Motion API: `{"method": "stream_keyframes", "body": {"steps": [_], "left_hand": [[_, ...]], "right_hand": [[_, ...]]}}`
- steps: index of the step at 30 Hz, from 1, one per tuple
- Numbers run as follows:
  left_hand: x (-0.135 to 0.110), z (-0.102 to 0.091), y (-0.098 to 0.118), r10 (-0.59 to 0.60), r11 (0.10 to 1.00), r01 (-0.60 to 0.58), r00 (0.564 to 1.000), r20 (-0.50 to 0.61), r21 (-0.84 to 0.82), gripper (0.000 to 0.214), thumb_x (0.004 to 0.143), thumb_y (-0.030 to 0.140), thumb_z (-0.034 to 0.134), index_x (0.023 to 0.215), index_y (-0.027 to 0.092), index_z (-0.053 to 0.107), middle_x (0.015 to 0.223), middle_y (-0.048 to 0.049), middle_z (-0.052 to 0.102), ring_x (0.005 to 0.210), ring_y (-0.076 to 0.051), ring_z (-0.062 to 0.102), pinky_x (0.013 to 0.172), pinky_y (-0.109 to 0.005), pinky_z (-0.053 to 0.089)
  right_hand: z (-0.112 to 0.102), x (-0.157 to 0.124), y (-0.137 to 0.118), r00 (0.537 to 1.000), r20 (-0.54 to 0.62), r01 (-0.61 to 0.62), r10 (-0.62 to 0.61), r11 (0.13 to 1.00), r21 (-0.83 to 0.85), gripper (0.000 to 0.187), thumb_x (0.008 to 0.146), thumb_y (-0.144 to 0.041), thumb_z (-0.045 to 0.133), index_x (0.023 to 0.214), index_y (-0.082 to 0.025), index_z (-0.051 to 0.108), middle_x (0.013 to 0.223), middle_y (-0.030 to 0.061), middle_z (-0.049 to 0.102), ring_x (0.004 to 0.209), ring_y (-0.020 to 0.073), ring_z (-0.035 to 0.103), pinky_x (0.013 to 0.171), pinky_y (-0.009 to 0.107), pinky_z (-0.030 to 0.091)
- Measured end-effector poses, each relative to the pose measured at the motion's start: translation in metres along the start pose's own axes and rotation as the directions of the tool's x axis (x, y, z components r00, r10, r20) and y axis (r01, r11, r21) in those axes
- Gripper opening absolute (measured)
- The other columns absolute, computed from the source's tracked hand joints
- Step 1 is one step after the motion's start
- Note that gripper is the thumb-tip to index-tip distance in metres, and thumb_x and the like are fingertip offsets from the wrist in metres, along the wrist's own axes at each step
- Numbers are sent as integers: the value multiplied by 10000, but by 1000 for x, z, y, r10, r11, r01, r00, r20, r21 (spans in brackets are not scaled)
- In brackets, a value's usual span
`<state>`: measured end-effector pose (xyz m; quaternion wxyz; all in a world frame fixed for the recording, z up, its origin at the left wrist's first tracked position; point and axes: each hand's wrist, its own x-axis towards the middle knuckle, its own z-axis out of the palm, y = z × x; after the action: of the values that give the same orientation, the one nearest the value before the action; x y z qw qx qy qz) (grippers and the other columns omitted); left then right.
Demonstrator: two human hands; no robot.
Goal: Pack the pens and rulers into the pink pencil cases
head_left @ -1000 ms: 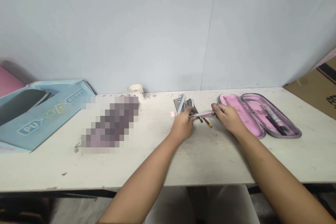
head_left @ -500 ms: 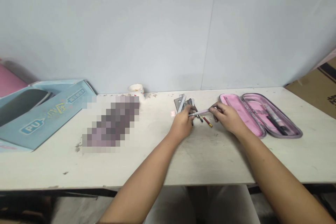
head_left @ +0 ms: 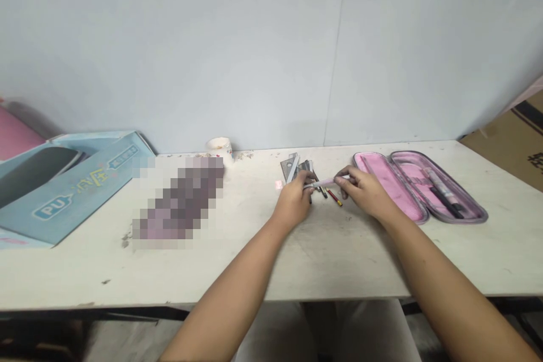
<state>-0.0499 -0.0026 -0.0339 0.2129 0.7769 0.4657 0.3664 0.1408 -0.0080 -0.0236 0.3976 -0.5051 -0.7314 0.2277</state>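
Both hands hold one slim pale pen (head_left: 324, 182), level above the table. My left hand (head_left: 294, 198) is closed around its left end, and my right hand (head_left: 360, 186) pinches the right end between thumb and fingers. Just behind and below them lie grey-clear drawing rulers (head_left: 291, 166), a red pencil (head_left: 335, 198) and several dark pens (head_left: 324, 192), partly covered by my left hand. A small pink-white eraser-like block (head_left: 279, 185) rests to their left. Beside my right hand an unzipped pink pencil case (head_left: 373, 172) lies flat, with a pen-like thing (head_left: 444, 195) in its right half.
A light blue box (head_left: 80, 192) with a dark object inside stands at the left. A blurred-out dark purple object (head_left: 182, 203) lies on the white table (head_left: 237, 271). A paper cup (head_left: 221, 150) stands by the wall; a cardboard box (head_left: 509, 141) is at the far right.
My right hand has shifted slightly left along the pen. My left hand stays almost where it was, and the things on the table have not moved.
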Motion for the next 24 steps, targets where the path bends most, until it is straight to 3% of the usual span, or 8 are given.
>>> {"method": "stream_keyframes", "body": {"steps": [2, 6, 8, 12, 19, 22, 24], "left_hand": [[0, 0, 1, 1, 1000, -1, 1000, 11, 0, 265, 794, 115, 446, 1044, 201, 473, 945, -37, 634, 897, -160, 581, 780, -284, 427], [-1, 0, 1, 6, 1000, -6, 1000, 12, 15, 256, 805, 124, 449, 1045, 209, 470, 954, -28, 639, 910, -162, 585, 790, -288, 425], [0, 0, 0, 14, 1000, -14, 1000, 4, 15, 262, 802, 124, 462, 1049, 212, 467, 959, -27, 639, 921, -163, 584, 794, -288, 427], [1, -4, 1, 55, 992, -47, 996, -72, 115, 224, 775, 164, 533, 995, 202, 516, 956, -47, 618, 965, -190, 549, 820, -317, 419], [-7, -9, 22, 204, 911, -99, 952, -229, 400, 139, 801, 236, 537, 927, 215, 592, 884, -71, 620, 1040, -250, 432, 949, -434, 275], [-9, -8, 27, 215, 927, -69, 903, -373, 368, 215, 811, 303, 529, 1000, 220, 590, 1012, -91, 567, 1048, -246, 411, 942, -414, 295], [-7, -8, 25, 155, 963, -35, 882, -445, 267, 286, 813, 329, 522, 1072, 218, 571, 1081, -97, 512, 1057, -235, 407, 942, -398, 316]], "right_hand": [[0, 0, 0, 999, -34, -17, 15, 999, -36, 335, 839, -468, 400, 744, -195, 569, 540, -13, 539, 523, 126, 496, 517, 250, 360], [0, 0, -1, 998, -6, 68, -68, 998, -7, 308, 813, -453, 455, 955, -205, 571, 759, 14, 626, 588, 124, 515, 552, 250, 379], [1, -1, -1, 1000, -11, 29, -29, 998, -57, 313, 810, -480, 448, 829, -200, 587, 645, -2, 590, 552, 124, 494, 524, 249, 353], [3, -1, 0, 993, -62, -101, 96, 992, -81, 495, 794, -598, 388, 532, -192, 496, 448, -25, 429, 459, 110, 410, 459, 251, 288], [3, -1, 0, 962, -48, -264, 270, 958, 109, 572, 730, -681, 406, 435, -192, 421, 347, -37, 355, 362, 88, 346, 402, 243, 258], [4, -1, -5, 943, -172, -235, 286, 935, 267, 556, 742, -684, 379, 472, -199, 413, 375, -37, 363, 370, 87, 334, 397, 240, 256], [6, -2, -9, 924, -246, -198, 294, 916, 350, 546, 769, -677, 329, 508, -205, 411, 402, -36, 367, 385, 92, 334, 406, 240, 265]]}}
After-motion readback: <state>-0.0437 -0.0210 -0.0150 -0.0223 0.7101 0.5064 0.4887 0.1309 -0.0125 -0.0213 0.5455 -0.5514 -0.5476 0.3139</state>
